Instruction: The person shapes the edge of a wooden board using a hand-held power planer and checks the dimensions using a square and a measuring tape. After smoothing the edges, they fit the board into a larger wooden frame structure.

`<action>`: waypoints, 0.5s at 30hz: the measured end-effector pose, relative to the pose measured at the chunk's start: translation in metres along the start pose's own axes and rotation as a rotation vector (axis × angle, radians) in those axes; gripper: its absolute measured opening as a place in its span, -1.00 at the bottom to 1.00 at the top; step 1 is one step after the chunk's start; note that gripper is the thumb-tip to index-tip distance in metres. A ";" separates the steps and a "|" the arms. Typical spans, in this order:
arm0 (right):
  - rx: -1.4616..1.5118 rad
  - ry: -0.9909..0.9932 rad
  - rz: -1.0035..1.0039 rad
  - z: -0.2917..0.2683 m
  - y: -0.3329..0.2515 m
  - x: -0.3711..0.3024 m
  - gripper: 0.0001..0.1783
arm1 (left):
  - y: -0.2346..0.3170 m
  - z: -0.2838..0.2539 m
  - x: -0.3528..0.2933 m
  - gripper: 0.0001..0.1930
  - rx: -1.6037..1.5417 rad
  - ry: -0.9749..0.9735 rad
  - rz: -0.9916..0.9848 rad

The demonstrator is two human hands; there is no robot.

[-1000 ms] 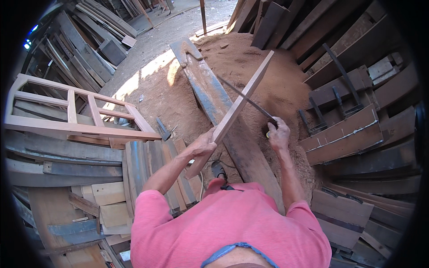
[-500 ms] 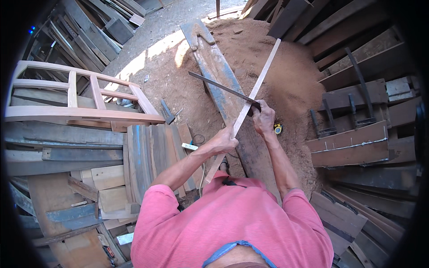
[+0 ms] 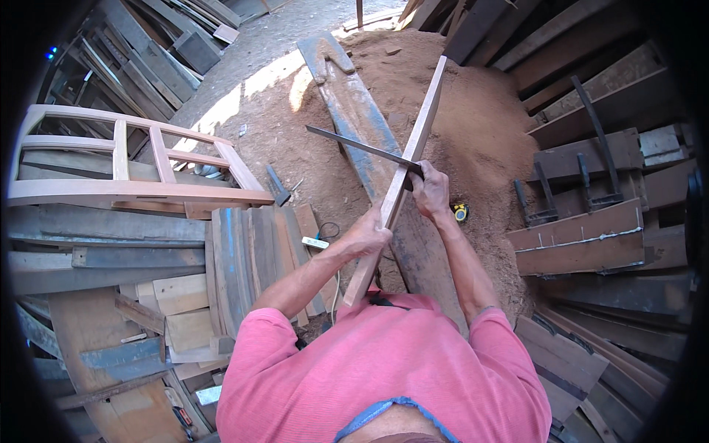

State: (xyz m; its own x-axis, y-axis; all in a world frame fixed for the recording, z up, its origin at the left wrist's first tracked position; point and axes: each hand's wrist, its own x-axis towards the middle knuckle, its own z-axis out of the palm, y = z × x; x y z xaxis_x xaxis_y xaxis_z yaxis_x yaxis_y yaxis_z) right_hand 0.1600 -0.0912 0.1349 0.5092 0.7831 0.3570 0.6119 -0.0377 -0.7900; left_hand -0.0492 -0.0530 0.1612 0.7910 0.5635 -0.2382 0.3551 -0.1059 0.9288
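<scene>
I see a sawdust-covered yard floor [image 3: 310, 140] ringed by stacked dark planks [image 3: 111, 244], with a pale wooden window frame [image 3: 125, 173] at left. My left hand [image 3: 367, 238] grips a long pale wooden strip [image 3: 405, 173] mid-length. My right hand [image 3: 430, 193] closes on a thin dark metal square [image 3: 362, 148] laid across that strip. Judged step: marking; next calls for steady alignment.

frame [image 3: 133, 173] lies left of plank [image 3: 369, 125], clamps [image 3: 583, 177] right.
</scene>
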 end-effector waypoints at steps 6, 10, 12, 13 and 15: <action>0.585 0.095 0.448 -0.009 0.061 -0.047 -0.83 | -0.066 -0.024 -0.023 -0.19 -0.060 0.085 0.046; 0.928 0.195 0.824 -0.048 0.129 -0.130 -0.85 | -0.098 -0.061 -0.038 -0.30 -0.111 0.124 -0.110; 0.904 0.255 0.931 -0.068 0.149 -0.175 -0.89 | -0.126 -0.076 -0.041 -0.30 -0.215 0.120 -0.152; 0.873 0.265 0.978 -0.074 0.162 -0.201 -0.90 | -0.146 -0.082 -0.044 -0.30 -0.257 0.128 -0.173; 0.869 0.259 1.081 -0.088 0.165 -0.243 -0.91 | -0.185 -0.081 -0.054 -0.30 -0.348 0.138 -0.220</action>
State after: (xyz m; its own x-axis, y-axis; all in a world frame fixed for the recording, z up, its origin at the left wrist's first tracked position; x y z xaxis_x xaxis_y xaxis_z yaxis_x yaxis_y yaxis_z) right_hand 0.1905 -0.3424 -0.0388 0.6339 0.4761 -0.6095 -0.6616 -0.0744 -0.7462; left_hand -0.1977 0.0025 0.0252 0.6326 0.6486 -0.4232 0.3005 0.2981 0.9060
